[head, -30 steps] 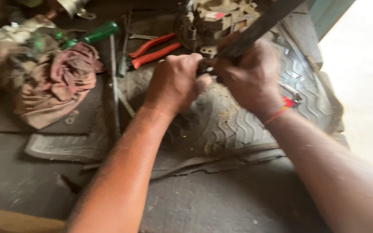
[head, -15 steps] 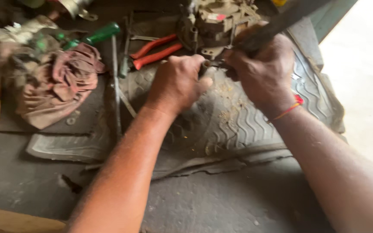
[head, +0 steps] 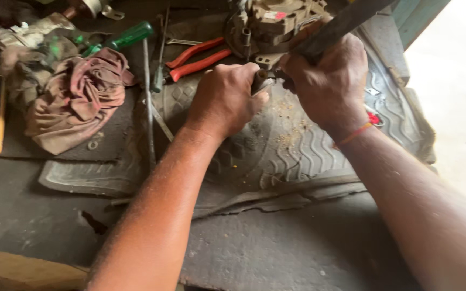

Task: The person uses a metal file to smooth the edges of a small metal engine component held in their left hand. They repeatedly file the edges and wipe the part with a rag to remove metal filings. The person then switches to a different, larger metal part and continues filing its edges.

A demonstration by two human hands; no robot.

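Bracing a small metal piece point(head: 261, 82) in clenched fingers, the left hand point(head: 223, 99) steadies it against the grimy engine part point(head: 276, 24) just beyond, while the right hand point(head: 327, 86), fingers wrapped tight around a dark bar point(head: 346, 21), seems mid-pry and needs steady leverage next.

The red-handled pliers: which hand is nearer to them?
Left. The left hand is just right of the red-handled pliers, close to the handle ends. The right hand is farther right, beyond the left hand, gripping a dark bar.
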